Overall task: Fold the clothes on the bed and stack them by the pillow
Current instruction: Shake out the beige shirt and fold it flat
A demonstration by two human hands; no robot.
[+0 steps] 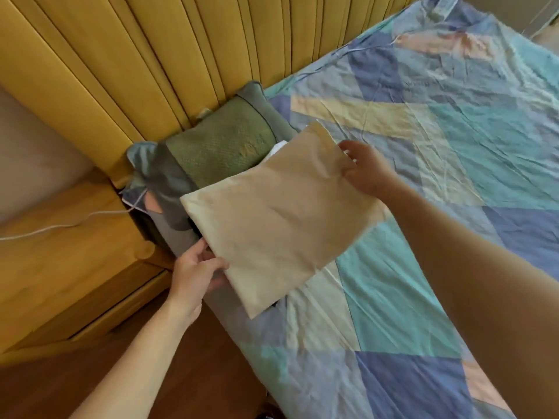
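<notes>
Carrying: I hold one folded beige garment (278,219) between both hands, above the bed (423,267) edge, just beside the pillow (223,140).
Left hand: my left hand (193,273) pinches the near-left edge of the garment, thumb on top, fingers (219,282) curled under it.
Right hand: my right hand (369,169) grips the far-right corner, fingers closed on the cloth.
Progress, done: this garment looks fully folded into a flat rectangle. A sliver of white fabric (279,146) shows past its far edge next to the pillow; I judge it to be an item already stacked, though most of it is hidden.
Progress, left: the beige piece is not yet set down. I see no other loose clothes on the visible part of the bed, so I judge this to be late in the task; the rest of the bed is out of view.
Next step, judged: lower the garment flat by the pillow, edges square to whatever lies below.
Surroundings: a yellow padded headboard (181,55) stands behind the pillow; a wooden nightstand (75,252) sits left of the bed, with a white cable (60,225) running over it toward the mattress corner.
Obstructions: the pillow lies close to the drop spot, and the bed edge is near, so a piece placed too far left could slide to the floor (90,382).
</notes>
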